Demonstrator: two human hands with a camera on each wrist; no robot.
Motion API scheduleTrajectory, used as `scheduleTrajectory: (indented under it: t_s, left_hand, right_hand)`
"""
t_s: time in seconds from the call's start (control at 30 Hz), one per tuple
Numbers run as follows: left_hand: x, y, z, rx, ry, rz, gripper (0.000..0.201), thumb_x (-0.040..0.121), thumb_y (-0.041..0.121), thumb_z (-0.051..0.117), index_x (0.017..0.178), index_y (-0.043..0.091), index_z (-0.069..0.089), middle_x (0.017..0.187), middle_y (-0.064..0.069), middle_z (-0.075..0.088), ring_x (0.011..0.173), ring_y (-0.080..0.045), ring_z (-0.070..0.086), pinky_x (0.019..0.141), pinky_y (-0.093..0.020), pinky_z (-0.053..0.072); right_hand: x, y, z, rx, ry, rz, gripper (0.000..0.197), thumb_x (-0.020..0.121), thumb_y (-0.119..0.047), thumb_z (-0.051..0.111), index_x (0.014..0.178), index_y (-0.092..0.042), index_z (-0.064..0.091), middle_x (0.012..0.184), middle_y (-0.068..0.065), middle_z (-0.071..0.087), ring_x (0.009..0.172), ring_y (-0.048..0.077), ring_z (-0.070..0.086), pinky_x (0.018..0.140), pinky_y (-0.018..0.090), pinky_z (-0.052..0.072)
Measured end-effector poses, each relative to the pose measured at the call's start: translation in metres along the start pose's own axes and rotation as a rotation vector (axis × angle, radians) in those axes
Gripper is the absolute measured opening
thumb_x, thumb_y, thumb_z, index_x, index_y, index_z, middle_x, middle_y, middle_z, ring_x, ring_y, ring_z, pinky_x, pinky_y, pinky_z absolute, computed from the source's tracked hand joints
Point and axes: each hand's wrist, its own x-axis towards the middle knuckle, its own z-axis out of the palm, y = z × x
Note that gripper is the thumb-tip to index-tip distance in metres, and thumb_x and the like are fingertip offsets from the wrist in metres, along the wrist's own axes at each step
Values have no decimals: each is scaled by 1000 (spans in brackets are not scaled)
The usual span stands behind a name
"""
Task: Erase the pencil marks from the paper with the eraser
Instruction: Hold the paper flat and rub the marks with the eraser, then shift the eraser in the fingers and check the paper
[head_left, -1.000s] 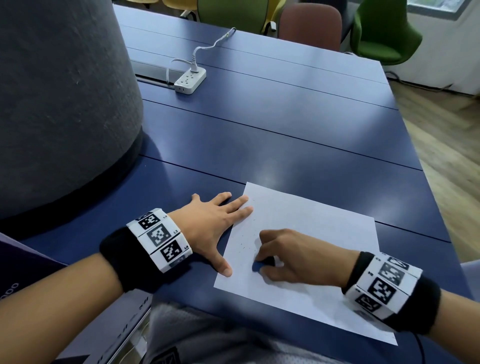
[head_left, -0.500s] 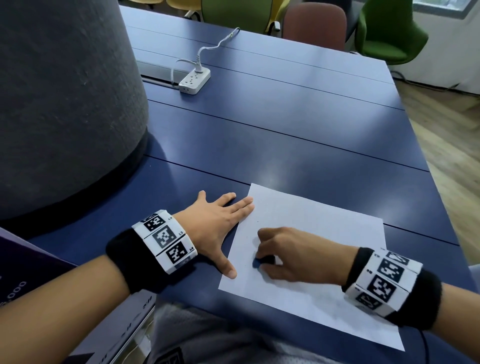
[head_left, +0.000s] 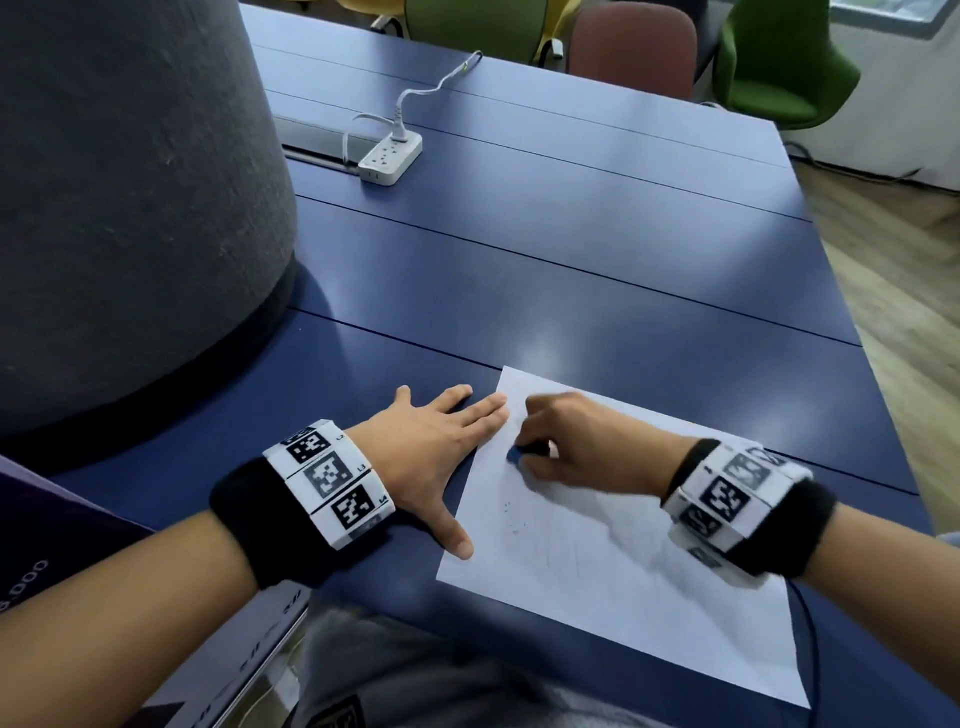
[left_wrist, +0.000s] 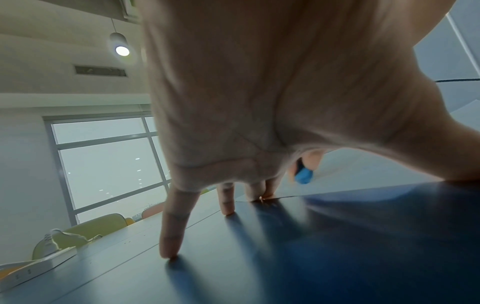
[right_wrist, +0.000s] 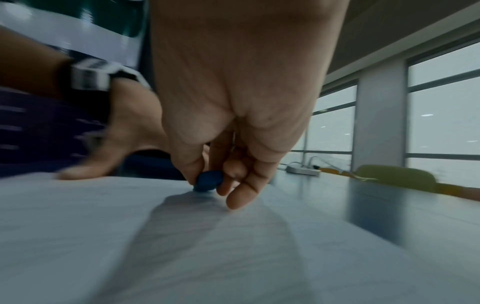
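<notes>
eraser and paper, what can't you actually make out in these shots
- Eraser: head view shows only a blue sliver; the right hand pinching it covers the rest, so its shape is unclear.
- Eraser's contact with the paper: right wrist view is motion-blurred.
- Pencil marks: only faint specks in the head view, too small to read; whatever lies beneath the right hand is hidden.
- Left hand: left wrist view shows fingertips at the paper's edge; the palm blocks the rest.

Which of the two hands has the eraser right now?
The right hand: its fingertips pinch the blue eraser against the paper. The left hand lies flat, fingers spread, pinning the sheet's left edge.
</notes>
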Motion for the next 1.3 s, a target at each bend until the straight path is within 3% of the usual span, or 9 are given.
scheduleTrajectory:
  t_s: [0.27, 0.43, 0.63, 0.73, 0.8, 0.93, 1.07, 1.17, 1.3]
  left_hand:
    - [0, 0, 0, 50, 15, 9, 140, 56, 87, 63, 153, 25, -15, 160, 15, -21, 149, -18, -12, 113, -61, 15]
    - [0, 2, 0, 47, 23, 7, 140, 56, 86, 64, 153, 24, -15, 160, 14, -21, 149, -19, -13, 115, -59, 10]
    - [-1, 4, 7, 51, 42, 3, 142, 55, 87, 63, 153, 23, -17, 160, 13, -23, 149, -20, -14, 116, -59, 7]
    - [-1, 2, 7, 17, 56, 5, 142, 54, 87, 64, 153, 25, -18, 159, 15, -24, 148, -17, -17, 117, -59, 5]
    - [-3, -1, 10, -11, 62, -25, 143, 54, 86, 64, 153, 25, -18, 159, 14, -26, 148, -14, -18, 118, -57, 4]
    - [-13, -8, 14, 23, 24, -104, 139, 61, 88, 56, 153, 17, -21, 157, 2, -32, 147, -17, -23, 120, -49, -3]
    - [-21, 23, 22, 83, 115, 19, 115, 80, 84, 31, 151, 13, -24, 154, -6, -38, 142, -22, -33, 119, -52, -5]
    - [-18, 58, 47, 130, 297, 239, 98, 85, 80, 18, 157, 14, 4, 163, -12, -6, 150, -29, -2, 117, -60, 10]
    - [-19, 68, 76, 157, 252, 322, 93, 89, 77, 5, 154, 13, 25, 160, -9, 21, 147, -26, 20, 111, -54, 14]
  right_hand:
    - [14, 21, -9, -7, 101, 110, 23, 89, -23, 59, 85, -4, 71, 79, 7, 59, 69, 21, 54, 71, 39, 48]
    - [-14, 6, 2, -3, 12, 34, 18, 88, -28, 58, 90, -17, 72, 83, -4, 57, 70, 11, 50, 70, 25, 44]
    - [-75, 20, 14, 20, 214, 241, 14, 95, -26, 54, 106, -23, 60, 114, -8, 60, 108, 15, 56, 88, 29, 47]
    - [-94, 24, 30, 40, 81, 273, 19, 100, -27, 44, 117, -25, 51, 149, -12, 38, 142, 9, 31, 111, 18, 29]
    - [-97, 26, 34, 35, 34, 272, 25, 102, -30, 39, 125, -24, 47, 158, -13, 19, 148, 3, 9, 113, 11, 13]
    - [-97, 26, 32, 56, 28, 271, 34, 102, -28, 38, 134, -19, 41, 160, -9, 18, 148, 2, 4, 116, 13, 10]
    - [-97, 26, 32, 65, 19, 271, 37, 102, -27, 39, 137, -18, 39, 159, -9, 22, 147, 1, 4, 115, 13, 10]
    - [-97, 27, 33, 64, 19, 267, 38, 102, -28, 39, 139, -20, 38, 158, -11, 21, 145, -4, 1, 114, 11, 7]
    - [-98, 34, 34, 74, 17, 255, 42, 101, -28, 40, 142, -22, 35, 156, -13, 26, 144, -7, 1, 117, 14, 10]
